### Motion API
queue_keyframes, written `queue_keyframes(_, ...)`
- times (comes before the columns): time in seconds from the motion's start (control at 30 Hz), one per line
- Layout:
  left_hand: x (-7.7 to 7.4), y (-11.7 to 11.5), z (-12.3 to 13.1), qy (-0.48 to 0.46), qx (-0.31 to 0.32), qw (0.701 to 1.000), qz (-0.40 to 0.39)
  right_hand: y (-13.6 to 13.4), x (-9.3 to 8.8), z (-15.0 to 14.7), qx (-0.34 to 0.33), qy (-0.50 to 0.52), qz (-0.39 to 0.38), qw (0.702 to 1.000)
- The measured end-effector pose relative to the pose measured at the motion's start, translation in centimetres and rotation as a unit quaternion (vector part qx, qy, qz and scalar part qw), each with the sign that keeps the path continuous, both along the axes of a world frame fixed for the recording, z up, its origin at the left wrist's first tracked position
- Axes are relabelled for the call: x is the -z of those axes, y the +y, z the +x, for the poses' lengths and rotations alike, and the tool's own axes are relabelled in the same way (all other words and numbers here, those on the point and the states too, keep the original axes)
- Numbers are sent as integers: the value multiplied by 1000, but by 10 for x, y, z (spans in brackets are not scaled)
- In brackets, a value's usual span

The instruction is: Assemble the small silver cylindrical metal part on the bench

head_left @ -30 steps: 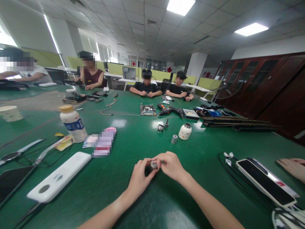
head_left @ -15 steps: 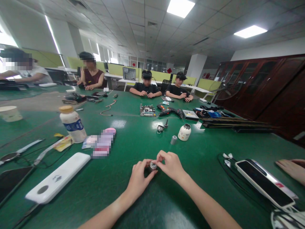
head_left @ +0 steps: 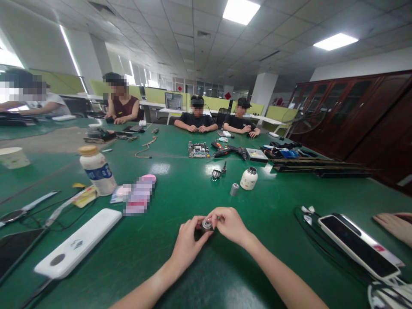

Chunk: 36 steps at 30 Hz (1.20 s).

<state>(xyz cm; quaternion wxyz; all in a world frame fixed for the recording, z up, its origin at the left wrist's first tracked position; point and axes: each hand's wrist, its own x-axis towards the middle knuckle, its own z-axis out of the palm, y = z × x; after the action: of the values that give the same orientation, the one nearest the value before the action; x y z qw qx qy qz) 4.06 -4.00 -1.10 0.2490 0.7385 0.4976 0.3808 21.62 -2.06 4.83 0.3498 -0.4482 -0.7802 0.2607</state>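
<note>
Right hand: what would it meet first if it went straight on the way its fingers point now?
The small metal cylinder held by the left hand; the right hand looks to be right at its top, though depth makes contact hard to confirm.

Ceiling panels (head_left: 241, 11) and windows (head_left: 9, 59) glow white; glare spots the green tabletop (head_left: 180, 189); the picture's edges look stretched.
</note>
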Motion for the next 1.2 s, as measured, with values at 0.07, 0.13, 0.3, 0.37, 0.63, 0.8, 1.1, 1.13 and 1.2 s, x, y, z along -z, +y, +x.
queue_keyframes(0.07,-1,0,0,1,-1,1000,0,2,-2,2,7,30,-19,999)
queue_keyframes(0.13,-1,0,0,0,-3,1000,0,4,-1,3,13,32,-41,999)
queue_keyframes(0.3,-2,0,0,-4,2,1000,4,4,13,-2,19,22,-55,998)
queue_keyframes(0.37,-2,0,0,-5,2,1000,3,4,16,-5,17,53,-52,997)
queue_keyframes(0.63,1,0,0,-5,-9,1000,2,30,25,18,81,154,-58,983)
queue_keyframes(0.8,2,0,0,-10,-8,1000,3,43,59,28,92,63,-72,991)
queue_keyframes(1.1,-3,0,1,-9,-5,1000,-5,39,57,27,74,42,-79,993)
queue_keyframes(1.13,-4,-1,1,-9,-5,1000,-6,38,54,26,76,48,-79,993)
queue_keyframes(1.2,-5,-1,1,-8,-8,1000,-5,35,47,22,80,74,-79,991)
